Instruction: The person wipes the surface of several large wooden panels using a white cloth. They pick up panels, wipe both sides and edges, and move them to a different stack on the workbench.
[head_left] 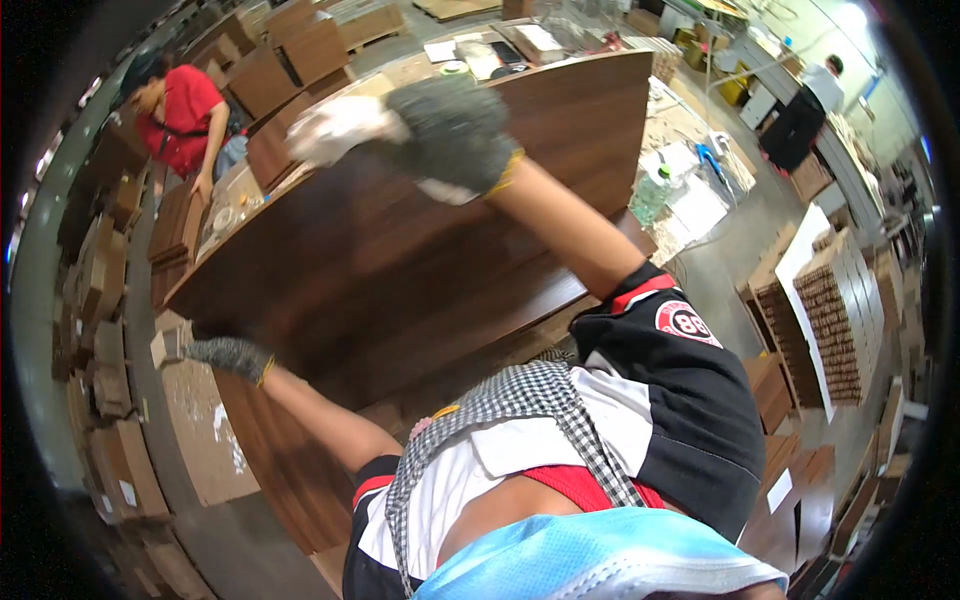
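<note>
My right hand point(450, 130), in a dark grey knit glove with a yellow cuff, is closed on a white cloth point(343, 130). The cloth is blurred and lies over the upper edge of a large dark brown wood-grain panel point(440, 240), which stands tilted in front of me. My left hand point(230, 356), in a grey glove, is at the panel's lower left corner. Its fingers are partly hidden, and I cannot make out whether they grip the edge. Just past its fingertips is a small pale brown block-like piece point(166, 346). Another brown board point(265, 450) lies below my left forearm.
Behind the panel, a worktable bears papers, a phone point(507, 53), a green-tinted bottle point(652, 190) and a blue-handled tool point(710, 160). A co-worker in red point(190, 115) handles boards at the left. Stacked panels point(825, 320) stand at the right; another person point(805, 110) is farther back.
</note>
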